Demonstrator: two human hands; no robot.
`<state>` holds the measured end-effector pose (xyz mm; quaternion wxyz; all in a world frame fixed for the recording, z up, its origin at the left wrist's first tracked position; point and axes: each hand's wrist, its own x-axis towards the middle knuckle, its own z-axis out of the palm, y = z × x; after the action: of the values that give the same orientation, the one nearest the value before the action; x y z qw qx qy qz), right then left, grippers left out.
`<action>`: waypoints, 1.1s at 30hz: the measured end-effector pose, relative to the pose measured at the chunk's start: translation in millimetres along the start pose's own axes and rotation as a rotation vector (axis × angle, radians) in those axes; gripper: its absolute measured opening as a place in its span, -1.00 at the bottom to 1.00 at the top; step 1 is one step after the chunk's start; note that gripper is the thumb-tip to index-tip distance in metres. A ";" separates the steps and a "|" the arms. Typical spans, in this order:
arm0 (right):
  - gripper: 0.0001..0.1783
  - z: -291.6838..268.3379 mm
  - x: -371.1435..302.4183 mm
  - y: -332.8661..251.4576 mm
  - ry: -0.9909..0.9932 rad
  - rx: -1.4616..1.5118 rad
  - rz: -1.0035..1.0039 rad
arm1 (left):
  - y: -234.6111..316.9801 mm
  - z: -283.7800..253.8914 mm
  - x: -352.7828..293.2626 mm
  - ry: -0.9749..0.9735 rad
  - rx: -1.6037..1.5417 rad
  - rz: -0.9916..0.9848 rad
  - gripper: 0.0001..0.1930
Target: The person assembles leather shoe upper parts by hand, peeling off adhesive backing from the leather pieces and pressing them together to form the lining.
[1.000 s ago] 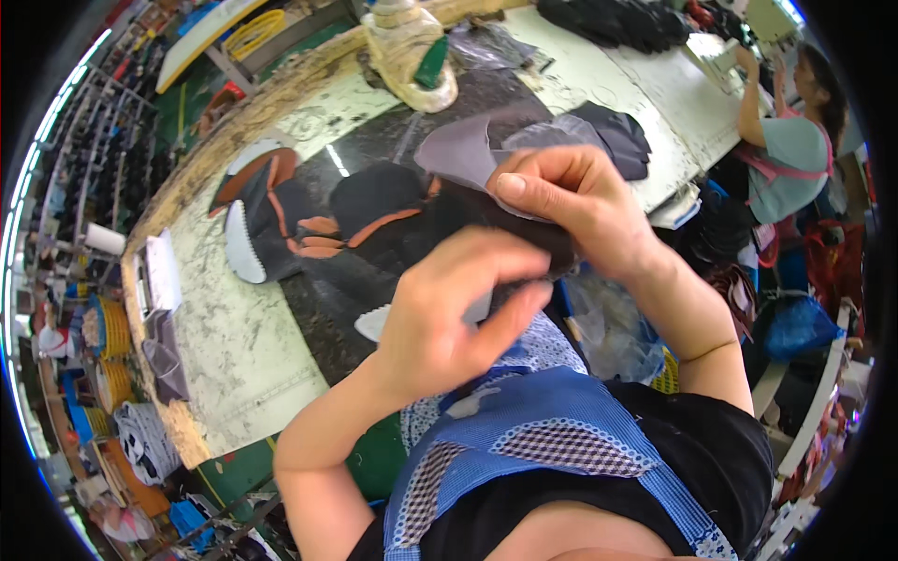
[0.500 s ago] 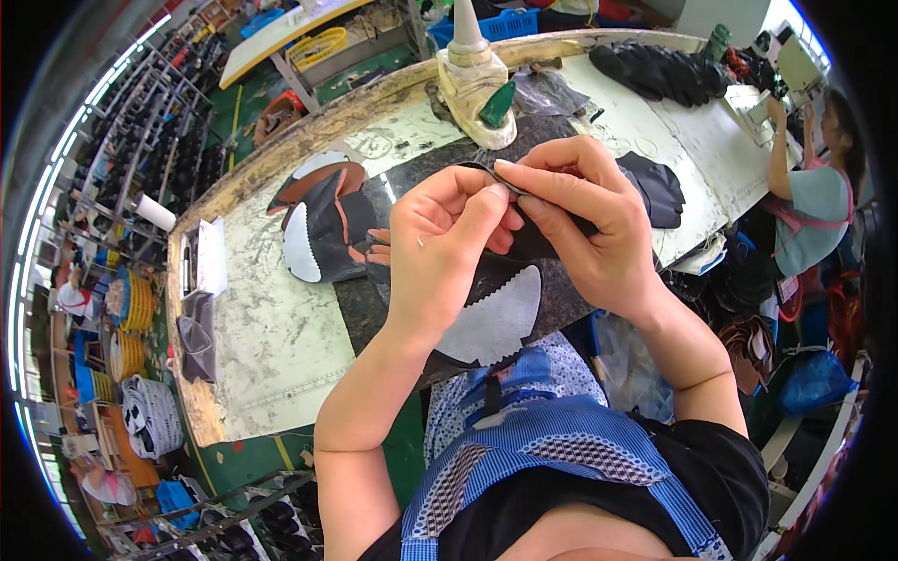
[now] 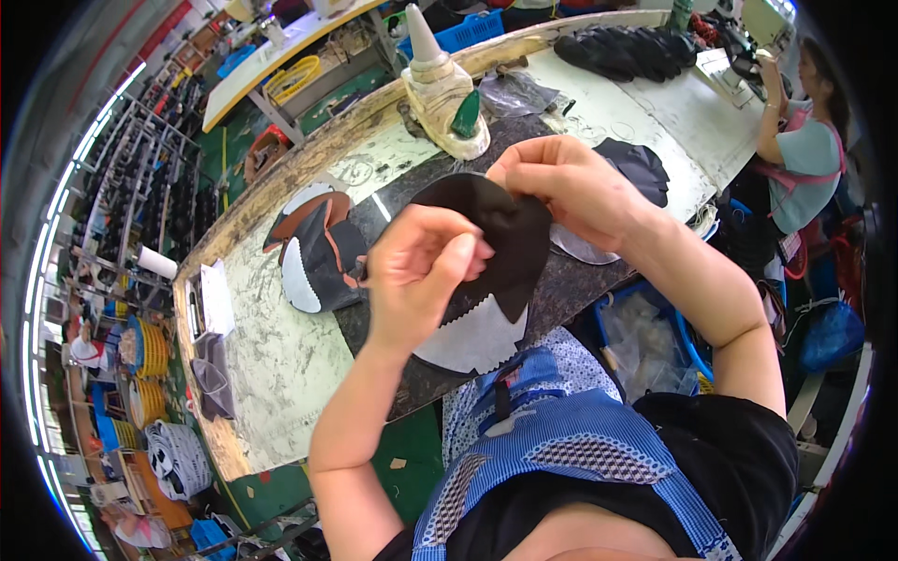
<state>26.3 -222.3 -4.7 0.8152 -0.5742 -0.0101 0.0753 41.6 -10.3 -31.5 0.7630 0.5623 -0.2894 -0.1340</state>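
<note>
My right hand pinches the upper edge of a dark, flexible shoe-upper piece, which hangs over the dark work mat. In front of this piece is my left hand, its fingers curled in and slightly blurred. Whether anything small is between them is hidden. Below the dark piece shows a pale grey section with a zigzag-cut edge. To the left of my left hand lies a pile of black, brown and grey cut pieces.
A shoe-last-shaped stand with a pale cone rises beyond my hands. Black cut pieces lie right, and a row of black pieces lies far right. Another person sits beside a machine. A blue bin holds clear plastic.
My hands have moved apart; the left came down and left of the pinched edge. The dark piece has opened out broadly between them. The whole view has shifted somewhat.
</note>
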 end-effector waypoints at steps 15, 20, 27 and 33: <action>-0.78 16.6 -50.1 -24.4 -0.435 -0.333 0.284 | 73.8 12.3 4.0 -0.577 1.081 0.842 -0.70; -0.87 -8.7 -43.8 -7.5 -0.248 -0.299 0.313 | 61.6 24.2 -22.8 -0.641 1.205 1.064 -0.92; -0.86 1.0 -64.3 9.1 -0.416 -0.335 0.186 | 31.3 49.3 -9.8 -0.791 1.198 1.150 -0.84; -0.84 -57.7 -117.9 64.6 -0.212 -0.242 0.357 | 34.8 81.3 -76.9 -0.798 0.678 1.188 -0.91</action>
<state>-91.5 -270.9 -76.6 0.7087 -0.6491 -0.0027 0.2764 -72.0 -21.4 -5.1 0.3325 0.4250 -0.8179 0.1998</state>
